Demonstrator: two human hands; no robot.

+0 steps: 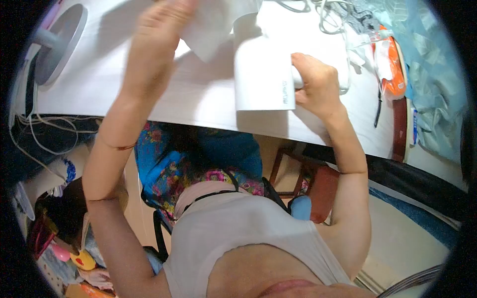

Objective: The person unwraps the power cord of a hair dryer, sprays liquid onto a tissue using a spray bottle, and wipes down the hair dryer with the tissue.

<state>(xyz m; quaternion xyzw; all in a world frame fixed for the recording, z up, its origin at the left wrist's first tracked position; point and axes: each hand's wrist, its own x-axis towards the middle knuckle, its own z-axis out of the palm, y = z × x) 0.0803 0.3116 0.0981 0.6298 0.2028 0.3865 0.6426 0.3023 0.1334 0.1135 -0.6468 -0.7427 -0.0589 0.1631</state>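
My right hand (320, 84) is closed at the side of a white cylinder (263, 74) with small grey lettering near its lower right edge. A short white stub, like a handle, shows between the fingers; the cylinder's exact kind is not clear. Up at the top edge my left hand (159, 35), somewhat blurred, is closed beside a thin white sheet (211, 30), tissue or cloth, and appears to hold it. Its fingertips are partly cut off by the frame. The sheet hangs just left of the cylinder.
Both hands are over a white table (198, 99). A grey round stand (62, 44) is at the left. To the right lie pale cables (328, 20), an orange and white packet (392, 64) and light blue plastic sheeting (432, 74). A floral blue cloth (198, 149) shows below the table edge.
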